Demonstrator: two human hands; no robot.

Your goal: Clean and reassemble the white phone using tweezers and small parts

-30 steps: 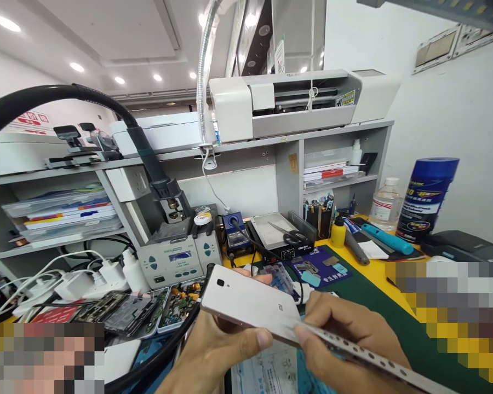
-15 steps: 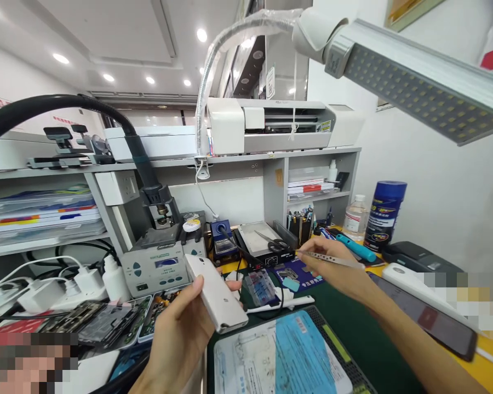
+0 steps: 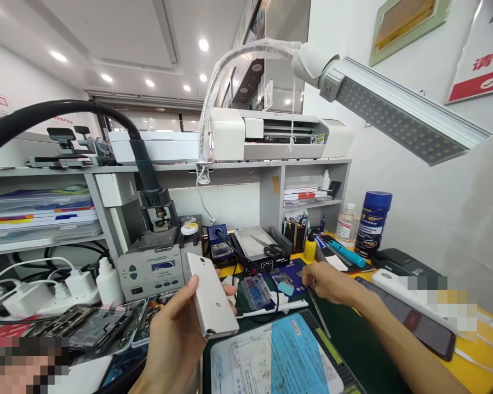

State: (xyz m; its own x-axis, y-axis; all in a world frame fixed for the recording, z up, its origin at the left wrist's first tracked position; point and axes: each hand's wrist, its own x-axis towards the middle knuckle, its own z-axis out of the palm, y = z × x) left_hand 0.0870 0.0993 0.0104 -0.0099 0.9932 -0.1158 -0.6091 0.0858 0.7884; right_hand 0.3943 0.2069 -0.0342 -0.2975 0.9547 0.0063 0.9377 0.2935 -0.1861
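Note:
My left hand (image 3: 176, 328) is closed around a white smartphone (image 3: 212, 298), thumb along its left edge and fingertips at its right. The phone's back faces up and is tilted. Out over the dark green mat (image 3: 357, 342), my right hand (image 3: 326, 282) has its fingers pinched together at the upper end of a thin metal tool (image 3: 320, 314). That tool slants down over the mat; its kind does not show clearly. Just left of those fingers lie a blue card (image 3: 296, 273) and a clear parts box (image 3: 255, 291). Below the phone is a white and blue case (image 3: 271, 355).
A grey soldering station (image 3: 150, 268) stands behind the phone. Scissors (image 3: 271, 249) lie on a tray at the back. At right are a blue spray can (image 3: 373, 224), a clear bottle (image 3: 347, 225) and a dark-screened phone (image 3: 411, 323). Phone boards (image 3: 90, 325) fill the left. A lamp (image 3: 402, 109) hangs above.
My right hand has come down toward the mat, and the metal tool has swung from raised to pointing toward me. The phone has shifted slightly left in view, still in my left hand.

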